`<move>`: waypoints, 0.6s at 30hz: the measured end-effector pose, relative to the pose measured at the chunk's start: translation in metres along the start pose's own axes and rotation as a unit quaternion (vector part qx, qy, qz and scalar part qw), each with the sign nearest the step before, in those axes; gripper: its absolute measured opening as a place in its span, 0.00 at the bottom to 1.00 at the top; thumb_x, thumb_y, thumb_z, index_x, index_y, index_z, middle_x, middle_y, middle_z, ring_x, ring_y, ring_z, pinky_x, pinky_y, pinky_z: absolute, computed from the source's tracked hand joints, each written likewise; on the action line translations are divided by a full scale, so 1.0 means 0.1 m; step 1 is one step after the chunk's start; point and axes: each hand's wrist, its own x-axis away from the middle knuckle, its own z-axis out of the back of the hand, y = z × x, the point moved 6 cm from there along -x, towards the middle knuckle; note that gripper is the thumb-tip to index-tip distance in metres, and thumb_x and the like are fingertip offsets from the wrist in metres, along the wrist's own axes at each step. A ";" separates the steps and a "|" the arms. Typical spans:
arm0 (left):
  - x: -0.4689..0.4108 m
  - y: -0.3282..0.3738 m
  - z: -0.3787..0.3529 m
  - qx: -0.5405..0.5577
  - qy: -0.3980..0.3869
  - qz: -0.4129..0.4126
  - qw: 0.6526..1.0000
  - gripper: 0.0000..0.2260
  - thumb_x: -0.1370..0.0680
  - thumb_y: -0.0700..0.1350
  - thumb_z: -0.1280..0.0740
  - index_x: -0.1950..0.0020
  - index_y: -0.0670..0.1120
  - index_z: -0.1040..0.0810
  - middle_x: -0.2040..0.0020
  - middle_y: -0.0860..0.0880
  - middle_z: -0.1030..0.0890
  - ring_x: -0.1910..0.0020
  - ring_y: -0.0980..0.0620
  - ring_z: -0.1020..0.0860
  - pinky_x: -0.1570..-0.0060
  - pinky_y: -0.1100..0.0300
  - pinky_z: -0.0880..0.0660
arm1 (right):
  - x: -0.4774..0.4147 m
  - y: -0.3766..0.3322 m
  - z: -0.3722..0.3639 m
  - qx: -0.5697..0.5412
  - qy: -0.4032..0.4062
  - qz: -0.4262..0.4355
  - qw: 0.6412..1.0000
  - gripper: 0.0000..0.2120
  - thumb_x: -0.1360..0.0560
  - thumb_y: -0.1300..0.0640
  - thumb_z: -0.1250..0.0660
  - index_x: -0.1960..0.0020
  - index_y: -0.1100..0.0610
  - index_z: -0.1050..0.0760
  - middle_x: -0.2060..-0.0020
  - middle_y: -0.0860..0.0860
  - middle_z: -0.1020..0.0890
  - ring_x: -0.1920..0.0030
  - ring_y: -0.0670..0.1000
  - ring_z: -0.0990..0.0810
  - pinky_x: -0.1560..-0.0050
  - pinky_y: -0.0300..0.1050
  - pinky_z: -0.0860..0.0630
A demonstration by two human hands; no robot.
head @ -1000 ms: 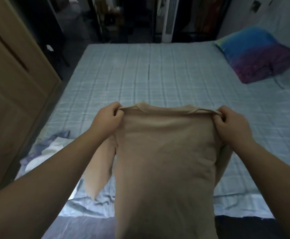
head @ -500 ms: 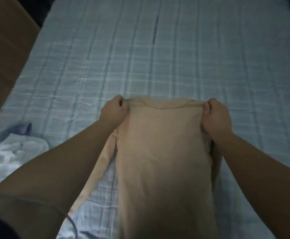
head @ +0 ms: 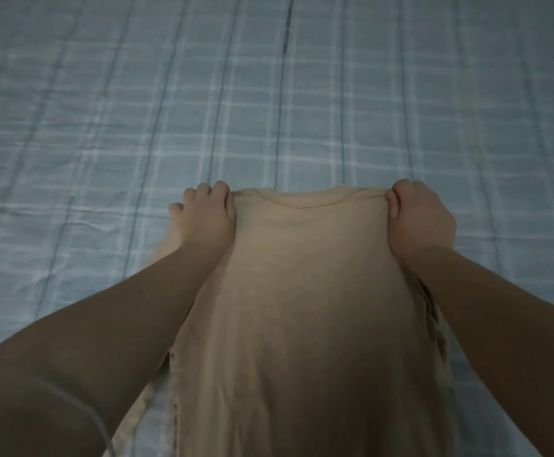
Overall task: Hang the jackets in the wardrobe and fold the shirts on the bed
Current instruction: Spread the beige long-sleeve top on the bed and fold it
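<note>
1. The beige shirt (head: pixel 302 291) is spread lengthwise on the bed (head: pixel 104 127), with the neckline at the far end and the body running toward the person.
2. The left hand (head: pixel 206 216) and right hand (head: pixel 420 216) each pinch one shoulder corner. Each grip is closed, with fingers curled on fabric and nothing else held.
3. Judged step: laying the shirt flat before folding. Apply equal tension at both corners. Lower them together so the neckline sits square to the checks of the sheet. Release only once no slack shows across the chest.
4. Next, the sleeves will probably need attention. One sleeve (head: pixel 137 407) trails beside the left forearm. Fabric is bunched in folds (head: pixel 434 324) under the right forearm and should be smoothed first.
5. Limits of view:
   - The hem is cut off by the lower edge.
   - It cannot be told whether the shoulder corners touch the bed or are slightly raised.
   - Dim light hides fine wrinkles.
   - It cannot be told whether the front or the back of the shirt faces up.
   - No wardrobe or jackets are in view.
</note>
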 end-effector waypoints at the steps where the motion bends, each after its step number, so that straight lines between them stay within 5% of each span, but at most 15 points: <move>1: -0.02 -0.01 -0.05 -0.005 0.001 -0.002 1.000 0.10 0.17 0.52 0.45 0.49 0.49 0.28 0.53 0.46 0.25 0.53 0.43 0.30 0.54 0.48 0.38 | -0.03 -0.01 -0.07 0.006 -0.004 0.002 1.000 0.11 0.18 0.46 0.47 0.52 0.52 0.33 0.57 0.54 0.26 0.56 0.58 0.27 0.66 0.48 0.38; 7: 0.08 0.03 -0.13 0.035 0.009 -0.021 0.999 0.13 0.21 0.49 0.37 0.38 0.47 0.27 0.39 0.43 0.27 0.40 0.40 0.30 0.40 0.43 0.37 | -0.02 -0.03 -0.22 0.050 -0.026 -0.020 0.998 0.13 0.20 0.48 0.42 0.50 0.58 0.29 0.53 0.59 0.25 0.52 0.62 0.28 0.54 0.57 0.30; 12: 0.31 0.32 0.03 0.067 0.005 -0.116 0.991 0.24 0.24 0.46 0.36 0.29 0.42 0.29 0.26 0.41 0.31 0.26 0.39 0.35 0.29 0.39 0.41 | 0.26 -0.34 0.00 -0.014 0.011 0.039 0.999 0.18 0.22 0.53 0.40 0.33 0.56 0.30 0.32 0.57 0.28 0.32 0.60 0.31 0.34 0.58 0.35; 18: 0.72 0.52 -0.28 -0.028 -0.103 -0.173 0.979 0.28 0.19 0.60 0.48 0.20 0.53 0.46 0.19 0.46 0.44 0.21 0.44 0.48 0.26 0.40 0.47 | 0.76 -0.46 -0.28 0.040 -0.142 0.081 0.986 0.29 0.20 0.45 0.49 0.21 0.52 0.44 0.22 0.56 0.41 0.22 0.59 0.44 0.24 0.62 0.48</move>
